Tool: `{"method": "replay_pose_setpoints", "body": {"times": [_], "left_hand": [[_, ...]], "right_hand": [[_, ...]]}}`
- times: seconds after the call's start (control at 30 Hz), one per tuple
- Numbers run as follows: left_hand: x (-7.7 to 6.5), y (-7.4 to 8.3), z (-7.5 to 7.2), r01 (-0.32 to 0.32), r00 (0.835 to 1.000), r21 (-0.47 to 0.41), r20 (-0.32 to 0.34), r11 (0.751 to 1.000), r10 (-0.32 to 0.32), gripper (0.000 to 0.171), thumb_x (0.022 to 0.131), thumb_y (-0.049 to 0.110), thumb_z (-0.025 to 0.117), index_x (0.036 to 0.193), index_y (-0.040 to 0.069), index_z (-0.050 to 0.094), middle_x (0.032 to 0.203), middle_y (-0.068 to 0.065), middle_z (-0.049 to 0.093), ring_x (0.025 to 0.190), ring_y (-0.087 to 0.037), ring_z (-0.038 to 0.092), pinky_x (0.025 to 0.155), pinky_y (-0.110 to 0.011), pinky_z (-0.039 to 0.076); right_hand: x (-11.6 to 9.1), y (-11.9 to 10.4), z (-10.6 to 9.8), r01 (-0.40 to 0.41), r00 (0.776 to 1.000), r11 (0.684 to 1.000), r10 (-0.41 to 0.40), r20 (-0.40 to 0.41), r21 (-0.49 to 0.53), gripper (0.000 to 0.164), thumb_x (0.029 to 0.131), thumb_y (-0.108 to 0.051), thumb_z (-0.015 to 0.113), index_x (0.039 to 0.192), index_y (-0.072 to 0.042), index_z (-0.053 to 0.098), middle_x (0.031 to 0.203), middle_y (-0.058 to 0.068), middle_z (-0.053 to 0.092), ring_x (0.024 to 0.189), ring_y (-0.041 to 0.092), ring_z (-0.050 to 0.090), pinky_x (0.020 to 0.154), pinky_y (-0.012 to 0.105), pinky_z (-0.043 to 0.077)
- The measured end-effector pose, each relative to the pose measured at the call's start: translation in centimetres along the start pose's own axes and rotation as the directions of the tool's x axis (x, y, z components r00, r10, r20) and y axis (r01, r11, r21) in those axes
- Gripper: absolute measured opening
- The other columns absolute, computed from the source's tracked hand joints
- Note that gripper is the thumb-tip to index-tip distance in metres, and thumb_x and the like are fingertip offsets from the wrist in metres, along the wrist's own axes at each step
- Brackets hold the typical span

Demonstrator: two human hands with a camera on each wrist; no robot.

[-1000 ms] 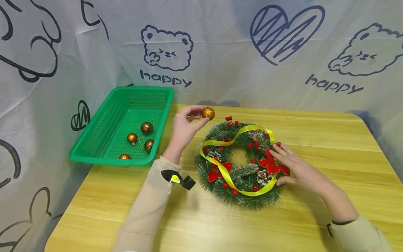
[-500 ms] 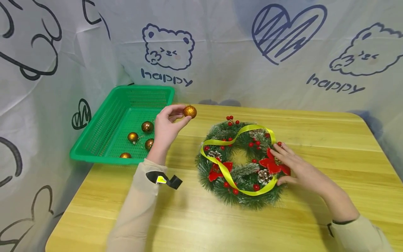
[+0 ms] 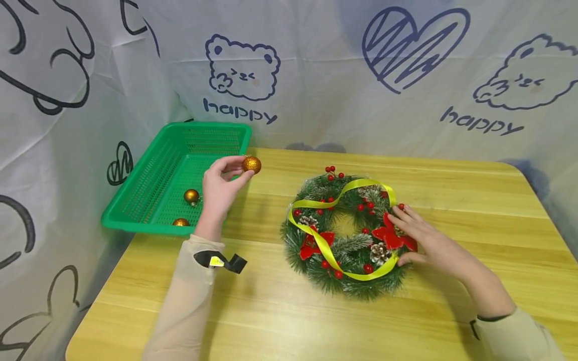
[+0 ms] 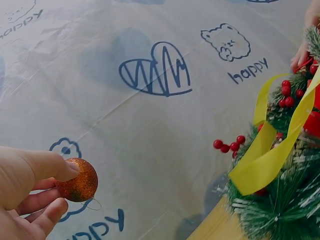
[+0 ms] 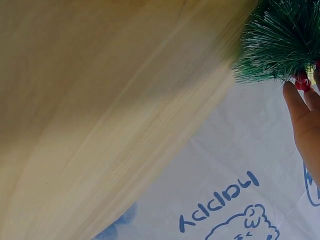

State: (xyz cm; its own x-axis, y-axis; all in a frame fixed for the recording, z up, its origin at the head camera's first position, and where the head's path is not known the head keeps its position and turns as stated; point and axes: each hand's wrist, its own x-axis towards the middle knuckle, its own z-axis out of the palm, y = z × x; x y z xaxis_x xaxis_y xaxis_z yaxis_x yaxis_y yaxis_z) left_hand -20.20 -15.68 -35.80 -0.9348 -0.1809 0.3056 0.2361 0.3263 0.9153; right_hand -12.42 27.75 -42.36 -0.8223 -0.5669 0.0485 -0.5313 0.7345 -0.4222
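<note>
Between the thumb and fingers of my left hand point(image 3: 221, 188) is pinched a glittery orange-gold bauble point(image 3: 252, 165), held up near the right rim of the green basket. The left wrist view shows the same bauble point(image 4: 80, 181) with a thin wire loop beneath it. My right hand point(image 3: 431, 245) rests with extended fingers on the right side of a green wreath point(image 3: 343, 288), by a red flower point(image 3: 392, 235). A yellow ribbon point(image 3: 322, 245) lies looped over the wreath, among red berries and pinecones. In the right wrist view, fingers point(image 5: 299, 107) touch the wreath's edge near a red berry.
The green basket point(image 3: 153, 228) stands at the table's left, partly behind the left hand. A plain gold bauble point(image 3: 191, 196) and a glittery one point(image 3: 181, 222) lie inside it. A printed white cloth point(image 3: 316, 100) hangs behind the wooden table point(image 3: 280, 321).
My left hand has moved left, away from the wreath and toward the basket, carrying the bauble. It now hides the brown baubles in the basket. The right hand and wreath have stayed put.
</note>
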Motion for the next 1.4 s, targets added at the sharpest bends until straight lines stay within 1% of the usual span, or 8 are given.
{"method": "replay_pose_setpoints", "body": {"times": [0.1, 0.27, 0.5, 0.67, 0.87, 0.97, 1.2, 1.4], "left_hand": [[0.0, -0.3, -0.7, -0.005, 1.000, -0.003, -0.016, 1.000, 0.005, 0.035, 0.074, 0.016, 0.076, 0.105, 0.006, 0.065, 0.104, -0.008, 0.061, 0.088, -0.014, 0.059, 0.085, -0.031, 0.052], [-0.1, -0.9, -2.0, 0.001, 0.999, 0.003, -0.039, 1.000, -0.001, 0.036, 0.074, 0.017, 0.076, 0.106, 0.006, 0.065, 0.103, -0.007, 0.061, 0.087, -0.012, 0.059, 0.085, -0.031, 0.052], [-0.4, -1.9, -3.9, 0.065, 0.995, 0.019, -0.080, 0.998, -0.063, 0.036, 0.074, 0.019, 0.076, 0.106, 0.008, 0.065, 0.100, -0.005, 0.060, 0.087, -0.012, 0.058, 0.081, -0.020, 0.051], [-0.6, -2.5, -5.3, 0.096, 0.989, 0.034, -0.118, 0.995, -0.091, 0.037, 0.074, 0.017, 0.076, 0.108, 0.008, 0.065, 0.101, -0.005, 0.060, 0.087, -0.011, 0.058, 0.081, -0.019, 0.050], [-1.1, -3.2, -6.9, 0.132, 0.981, 0.084, -0.151, 0.988, -0.119, 0.038, 0.075, 0.021, 0.075, 0.109, 0.009, 0.065, 0.101, -0.005, 0.061, 0.087, -0.008, 0.058, 0.080, -0.017, 0.050], [-1.3, -3.6, -7.5, 0.157, 0.978, 0.116, -0.159, 0.981, -0.137, 0.039, 0.075, 0.024, 0.075, 0.110, 0.009, 0.064, 0.100, -0.005, 0.061, 0.086, -0.006, 0.058, 0.077, -0.015, 0.050], [-1.7, -4.0, -8.3, 0.198, 0.971, 0.135, -0.160, 0.971, -0.176, 0.038, 0.076, 0.023, 0.075, 0.109, 0.009, 0.064, 0.099, -0.006, 0.061, 0.084, -0.005, 0.058, 0.074, -0.013, 0.050], [-1.5, -3.7, -8.8, 0.200, 0.976, 0.228, -0.132, 0.953, -0.173, 0.037, 0.078, 0.020, 0.073, 0.111, 0.007, 0.063, 0.102, -0.010, 0.063, 0.081, 0.000, 0.058, 0.073, -0.012, 0.050]], "right_hand": [[0.0, 0.0, -0.1, -0.004, 1.000, 1.000, 0.004, 0.010, 0.001, 0.095, 0.068, -0.047, 0.070, 0.146, -0.020, 0.022, 0.153, 0.006, 0.011, 0.140, 0.029, 0.004, 0.101, 0.060, 0.029], [0.0, 0.1, -0.1, 0.000, 1.000, 1.000, 0.000, 0.026, 0.012, 0.094, 0.070, -0.049, 0.068, 0.146, -0.021, 0.021, 0.153, 0.005, 0.009, 0.140, 0.029, 0.003, 0.101, 0.060, 0.029], [0.0, 0.2, 0.0, 0.000, 1.000, 1.000, 0.000, 0.010, 0.016, 0.094, 0.069, -0.047, 0.069, 0.146, -0.021, 0.022, 0.153, 0.005, 0.010, 0.140, 0.028, 0.004, 0.101, 0.060, 0.029], [0.0, 0.1, 0.2, 0.003, 1.000, 1.000, -0.003, 0.004, 0.018, 0.095, 0.068, -0.046, 0.070, 0.146, -0.021, 0.022, 0.153, 0.005, 0.011, 0.140, 0.030, 0.004, 0.101, 0.061, 0.028], [-0.1, 0.1, 0.1, -0.007, 1.000, 0.999, 0.006, 0.019, 0.038, 0.093, 0.070, -0.046, 0.069, 0.146, -0.021, 0.021, 0.154, 0.004, 0.008, 0.140, 0.028, 0.002, 0.101, 0.062, 0.028], [-0.1, 0.0, 0.1, -0.009, 1.000, 0.999, 0.008, 0.019, 0.042, 0.093, 0.071, -0.046, 0.069, 0.146, -0.021, 0.021, 0.154, 0.003, 0.007, 0.140, 0.028, 0.002, 0.101, 0.061, 0.028], [-0.2, -0.1, 0.0, -0.012, 1.000, 0.998, 0.011, 0.019, 0.053, 0.094, 0.070, -0.044, 0.070, 0.146, -0.021, 0.021, 0.154, 0.004, 0.008, 0.140, 0.029, 0.003, 0.101, 0.062, 0.027], [-0.1, -0.1, 0.1, -0.008, 1.000, 0.999, 0.007, 0.017, 0.039, 0.094, 0.069, -0.044, 0.070, 0.146, -0.021, 0.021, 0.153, 0.005, 0.009, 0.140, 0.029, 0.003, 0.100, 0.062, 0.028]]}}
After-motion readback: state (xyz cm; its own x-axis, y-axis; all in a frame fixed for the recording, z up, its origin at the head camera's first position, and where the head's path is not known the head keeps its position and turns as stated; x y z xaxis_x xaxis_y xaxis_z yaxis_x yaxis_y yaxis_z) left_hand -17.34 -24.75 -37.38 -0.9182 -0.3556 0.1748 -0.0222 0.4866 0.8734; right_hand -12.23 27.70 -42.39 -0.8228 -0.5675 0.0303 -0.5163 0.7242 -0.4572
